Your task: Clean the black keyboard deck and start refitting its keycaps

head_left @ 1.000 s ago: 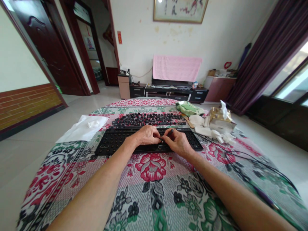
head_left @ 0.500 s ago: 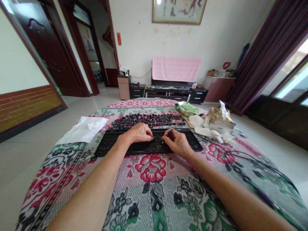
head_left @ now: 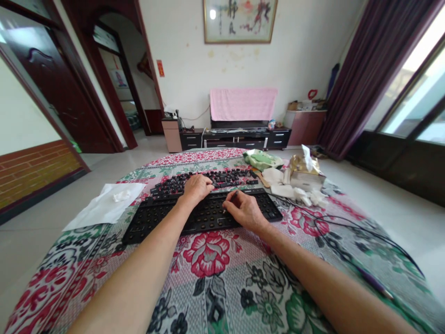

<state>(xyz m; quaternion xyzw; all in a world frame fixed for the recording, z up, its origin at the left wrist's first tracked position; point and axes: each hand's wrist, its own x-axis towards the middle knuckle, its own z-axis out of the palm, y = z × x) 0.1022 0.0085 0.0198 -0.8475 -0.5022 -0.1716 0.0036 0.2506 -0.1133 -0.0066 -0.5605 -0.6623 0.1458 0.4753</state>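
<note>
A black keyboard base [head_left: 205,226] with its keycaps off lies across the table before me, rows of round key posts showing. Behind its far edge is a spread of loose black keycaps [head_left: 167,185]. My left hand [head_left: 197,188] is over the back of the base beside the keycaps, fingers pinched together; whatever is between them is too small to make out. Just above the base's right half, my right hand [head_left: 246,209] is closed around a thin dark stick-like tool [head_left: 235,195] whose pale tip points down at the key posts. The palm hides most of that tool.
A flowered cloth [head_left: 208,253] covers the table. White paper [head_left: 104,204] with a crumpled tissue lies left. On the right are a gold tissue box [head_left: 306,174], white cloth pieces [head_left: 283,190], a green packet [head_left: 262,159] and a black cable [head_left: 361,228].
My left hand has lifted from the key posts and moved back toward the loose keycaps. My right hand stays low over the base with the tool. The view has tilted up and shifted slightly.
</note>
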